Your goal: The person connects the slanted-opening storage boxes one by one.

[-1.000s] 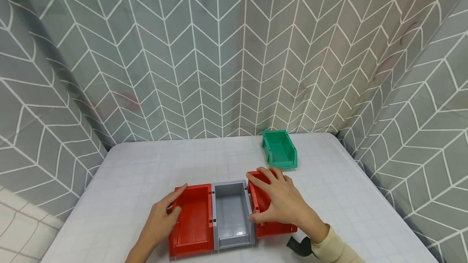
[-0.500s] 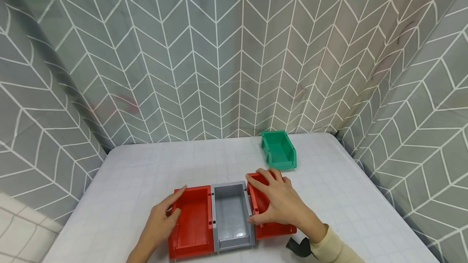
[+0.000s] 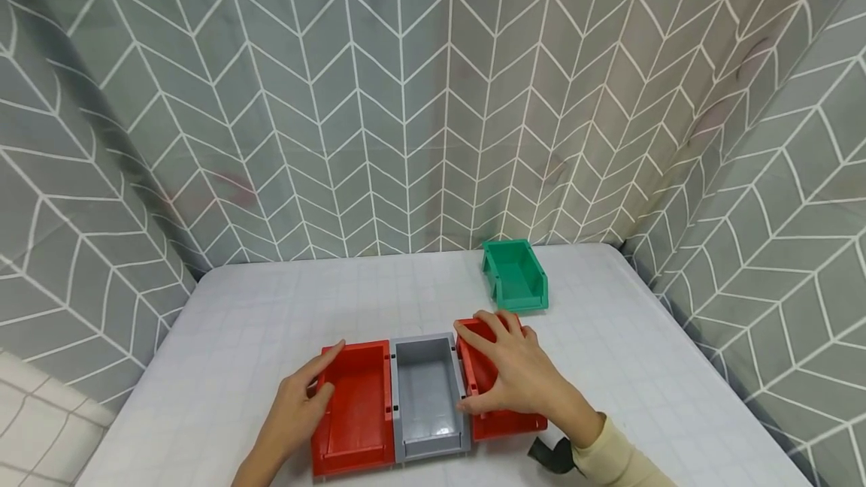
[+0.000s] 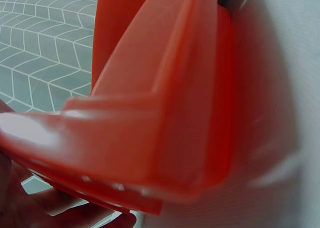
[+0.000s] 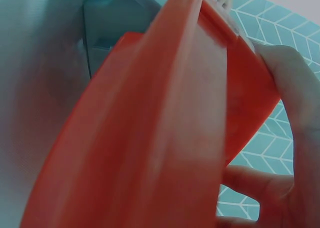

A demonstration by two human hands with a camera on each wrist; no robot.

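In the head view, three bins stand side by side near the table's front: a left red bin (image 3: 355,408), a grey bin (image 3: 426,395) in the middle and a right red bin (image 3: 507,424). My left hand (image 3: 292,413) holds the left red bin by its outer side, index finger at the far corner and thumb by the rim. My right hand (image 3: 517,373) spans the right red bin, gripping it with fingers at the far end and thumb near the grey bin. The right red bin sits slightly angled against the grey one. Close-up red walls fill both wrist views.
A green bin (image 3: 517,276) stands farther back on the right of the white-covered table (image 3: 304,299). A black strap-like piece (image 3: 553,457) shows by my right sleeve (image 3: 619,457). Patterned grey curtains (image 3: 406,96) enclose the back and sides.
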